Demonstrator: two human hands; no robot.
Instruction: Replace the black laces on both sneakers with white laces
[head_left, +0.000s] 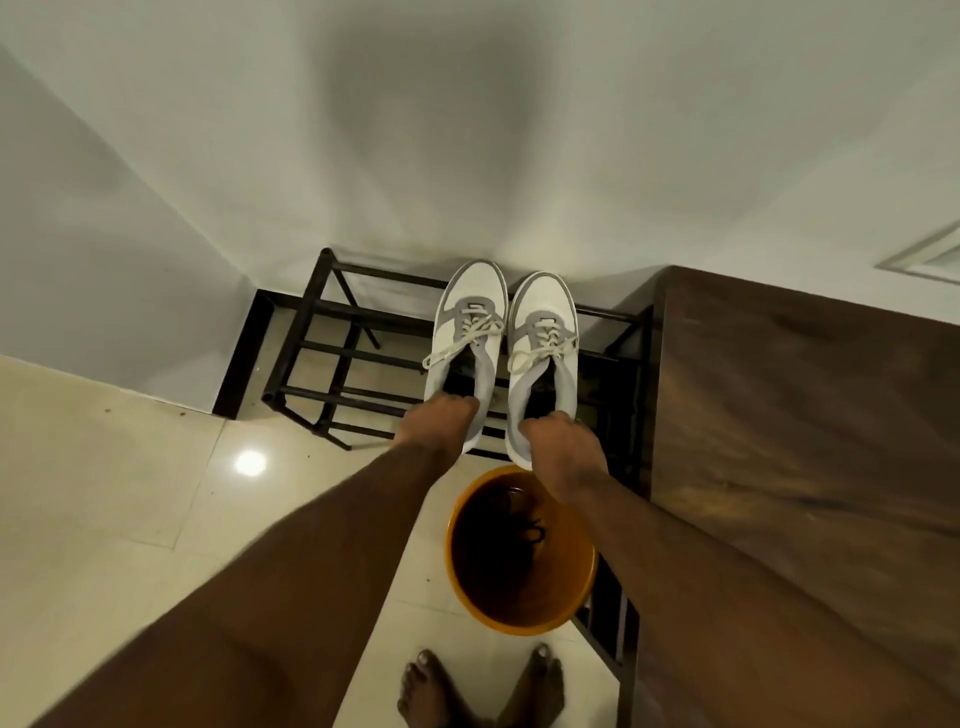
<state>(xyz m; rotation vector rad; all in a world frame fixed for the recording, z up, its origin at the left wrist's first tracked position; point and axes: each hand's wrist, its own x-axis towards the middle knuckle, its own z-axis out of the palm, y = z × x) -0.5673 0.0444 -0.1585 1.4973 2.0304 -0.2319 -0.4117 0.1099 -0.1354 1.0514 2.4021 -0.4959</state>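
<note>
At the left of centre frame, the left hand (441, 421) grips the heel of the left sneaker (470, 338), fingers curled over the collar. Just right of it, the right hand (558, 441) holds the heel of the right sneaker (543, 353) the same way. Both shoes already carry white laces (483, 332), tied in loose bows, and they sit toes toward the wall over the black shoe rack (322, 358).

The rack's top is only spaced bars, so a sneaker set down with its sole between two rails could tip or drop through. The loose bow loops could also snag on a bar.

Below the hands, the orange bucket (587, 582) holds what looks like the black laces (527, 522); a slipped shoe could land in it.
</note>
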